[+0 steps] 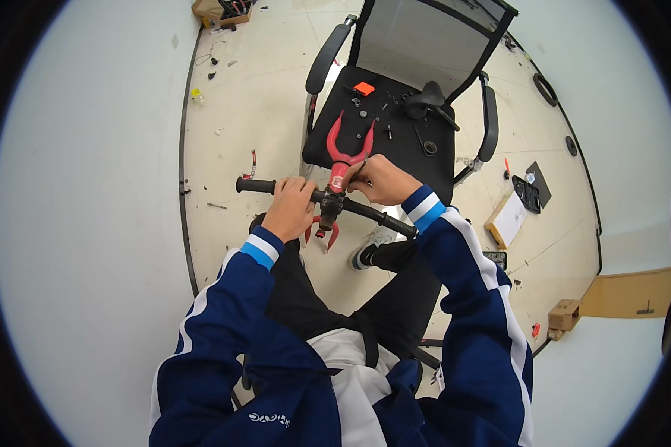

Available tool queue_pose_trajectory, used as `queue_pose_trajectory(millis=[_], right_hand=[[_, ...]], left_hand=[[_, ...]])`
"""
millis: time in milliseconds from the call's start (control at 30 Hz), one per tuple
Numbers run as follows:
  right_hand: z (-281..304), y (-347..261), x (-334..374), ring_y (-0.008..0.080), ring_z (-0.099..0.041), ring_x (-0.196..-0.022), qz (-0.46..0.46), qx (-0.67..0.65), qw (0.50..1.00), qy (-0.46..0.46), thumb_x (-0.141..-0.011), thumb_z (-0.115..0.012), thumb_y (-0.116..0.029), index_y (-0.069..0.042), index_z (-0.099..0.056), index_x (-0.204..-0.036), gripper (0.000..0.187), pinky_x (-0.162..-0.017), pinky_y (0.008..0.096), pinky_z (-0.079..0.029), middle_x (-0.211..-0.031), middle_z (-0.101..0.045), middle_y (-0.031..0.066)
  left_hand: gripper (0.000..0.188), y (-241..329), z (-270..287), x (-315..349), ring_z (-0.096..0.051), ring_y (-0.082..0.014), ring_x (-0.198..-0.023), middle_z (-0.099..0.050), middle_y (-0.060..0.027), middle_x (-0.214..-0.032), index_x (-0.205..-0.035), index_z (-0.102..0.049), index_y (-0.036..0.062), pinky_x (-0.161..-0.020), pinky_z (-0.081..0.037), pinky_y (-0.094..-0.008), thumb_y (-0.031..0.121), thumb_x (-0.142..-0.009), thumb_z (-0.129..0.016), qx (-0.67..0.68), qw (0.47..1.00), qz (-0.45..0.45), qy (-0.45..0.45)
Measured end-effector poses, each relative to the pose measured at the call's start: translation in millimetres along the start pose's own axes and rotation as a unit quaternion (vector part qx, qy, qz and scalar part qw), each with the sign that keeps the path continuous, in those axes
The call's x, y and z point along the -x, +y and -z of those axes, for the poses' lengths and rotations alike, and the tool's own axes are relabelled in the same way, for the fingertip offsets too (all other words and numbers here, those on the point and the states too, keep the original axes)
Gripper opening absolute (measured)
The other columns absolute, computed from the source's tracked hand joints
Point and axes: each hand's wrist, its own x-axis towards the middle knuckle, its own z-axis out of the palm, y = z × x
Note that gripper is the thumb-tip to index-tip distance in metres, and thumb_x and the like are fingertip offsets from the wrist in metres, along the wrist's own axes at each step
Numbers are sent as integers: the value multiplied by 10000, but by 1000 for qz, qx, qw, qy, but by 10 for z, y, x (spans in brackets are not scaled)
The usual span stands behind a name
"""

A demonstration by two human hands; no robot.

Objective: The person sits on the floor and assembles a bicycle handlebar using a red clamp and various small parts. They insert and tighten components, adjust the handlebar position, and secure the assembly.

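A black bicycle handlebar (pixel 373 214) lies across in front of my knees. Its black clamp (pixel 331 200) sits in the middle, at the lower end of a red tube. Above it, a red bicycle fork (pixel 335 138) points its two prongs onto the black chair seat (pixel 322 149). My left hand (pixel 291 207) is closed round the handlebar just left of the clamp. Beside the red tube, my right hand (pixel 382 181) has its fingers pinched together close to the clamp; what they hold is hidden. More red prongs (pixel 333 237) show below the handlebar.
On the seat lie a black bicycle saddle (pixel 425 100), an orange piece (pixel 364 89) and several small metal parts. The chair's armrests (pixel 330 59) flank it. On the floor at right are a tool case (pixel 526 195), a white-topped board (pixel 508 217) and a tyre (pixel 545 89).
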Motion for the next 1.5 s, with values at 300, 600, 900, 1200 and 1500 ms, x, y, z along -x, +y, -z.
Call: queue_pose_trajectory(millis=[300, 600, 900, 1200, 1500], right_hand=[[-76, -21, 60, 306, -719, -779, -13, 12, 998, 67, -842, -642, 2, 62, -702, -969, 153, -739, 349, -563, -845, -727, 187], [-267, 59, 97, 211, -752, -740, -54, -70, 986, 138, -884, -696, -31, 75, -687, -918, 113, -670, 296, -570, -765, -724, 165], [-306, -13, 115, 190, -751, -732, -92, -70, 981, 157, -897, -681, -22, 92, -683, -925, 117, -677, 282, -571, -763, -726, 156], [-243, -24, -94, 150, -712, -747, -51, -131, 983, 121, -893, -675, -11, 57, -699, -983, 116, -736, 276, -558, -783, -727, 134], [-301, -24, -184, 248, -698, -689, -4, -32, 992, 120, -852, -707, -43, 42, -701, -957, 136, -677, 324, -546, -794, -721, 157]], left_hand=[[264, -18, -18, 5, -515, -397, -1094, -568, -171, -1026, -1073, -575, 31, -1034, -342, -495, 40, -810, -598, 0, 1000, 1, -10], [267, -16, -22, -7, -517, -395, -1079, -566, -169, -1013, -1071, -575, 34, -1030, -343, -493, 35, -804, -589, 5, 1000, -2, -8], [287, 14, -7, -31, -514, -400, -1091, -567, -168, -1019, -1082, -584, 37, -1037, -341, -490, 22, -795, -578, 11, 1000, -7, -15], [351, 9, -30, -38, -508, -410, -1108, -569, -162, -1039, -1129, -593, 39, -1043, -339, -486, 4, -780, -590, 14, 1000, -11, -19], [304, 2, -32, -23, -528, -339, -1087, -575, -136, -1028, -1091, -598, 33, -1057, -333, -472, 20, -787, -600, 4, 1000, -24, -11]])
